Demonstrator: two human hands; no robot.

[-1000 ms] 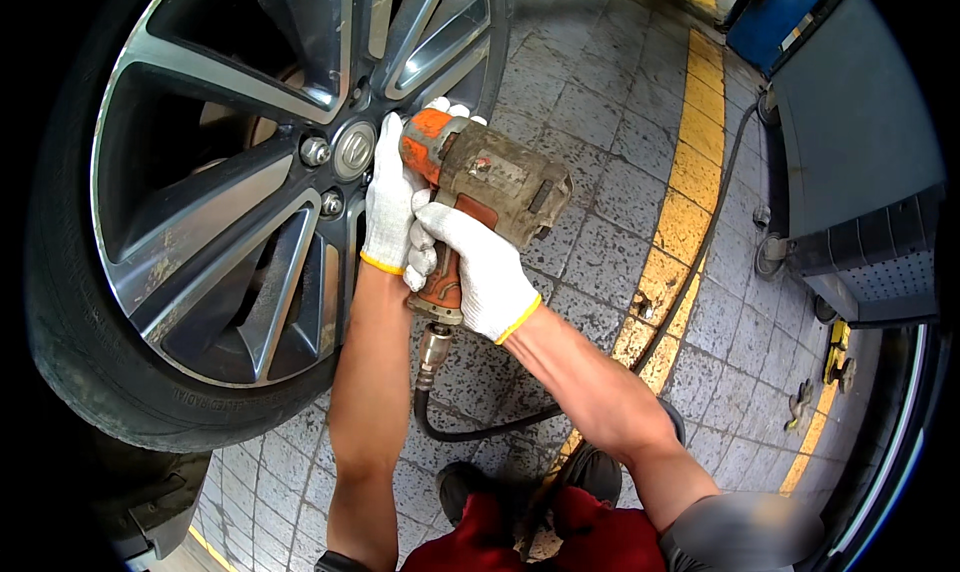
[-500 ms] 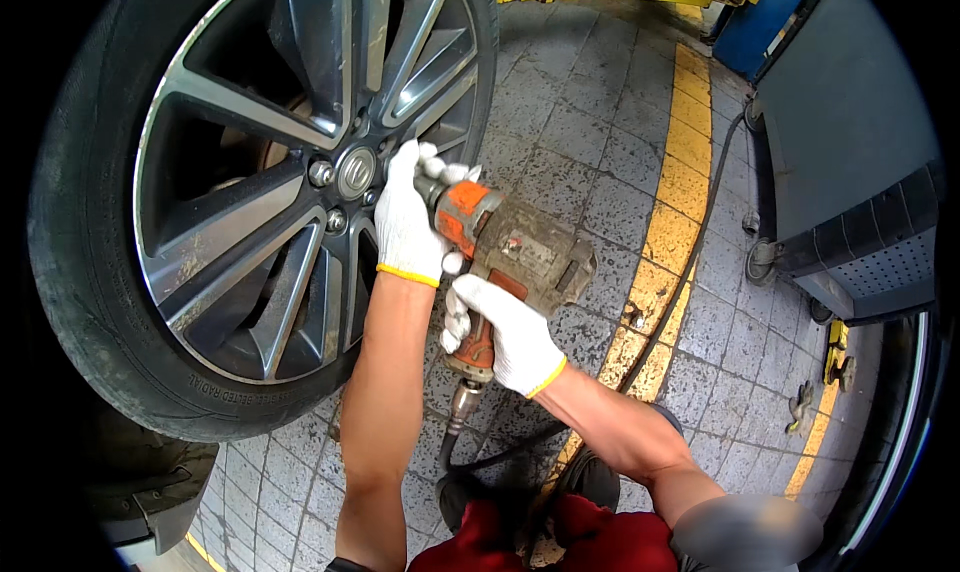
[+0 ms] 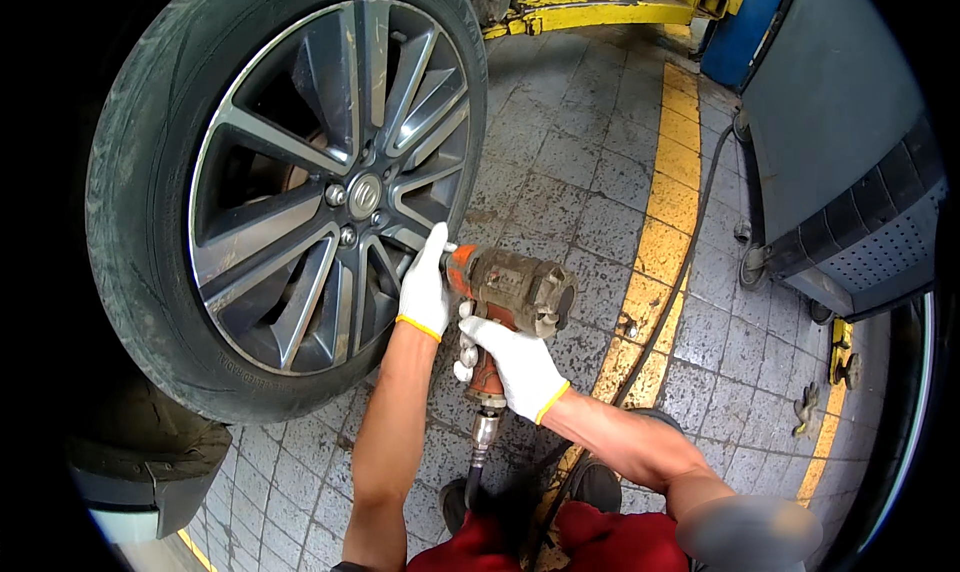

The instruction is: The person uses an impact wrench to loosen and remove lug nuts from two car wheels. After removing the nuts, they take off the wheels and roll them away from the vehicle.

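Note:
My gloved right hand (image 3: 510,362) grips the handle of an orange and dark impact wrench (image 3: 515,287), with an air hose (image 3: 480,462) attached below. My gloved left hand (image 3: 425,282) is closed at the wrench's front end, its fingers partly hidden around the socket. Just left of both hands is a car wheel (image 3: 150,232) with a multi-spoke alloy rim and several lug nuts (image 3: 334,194) round the centre cap (image 3: 364,197). The socket is held away from the nuts, beside the lower right part of the rim.
A yellow lift arm (image 3: 600,14) and blue post (image 3: 740,22) stand at the back. A grey wheeled tool cabinet (image 3: 820,172) is at the right. A black hose (image 3: 690,252) runs over the tiled floor (image 3: 590,182) along a yellow stripe (image 3: 670,202). Dark bodywork (image 3: 150,442) is at the lower left.
Both hands and the impact wrench have moved down and to the right, away from the hub, uncovering more lug nuts. The view has shifted, showing more of the tyre and lift arm.

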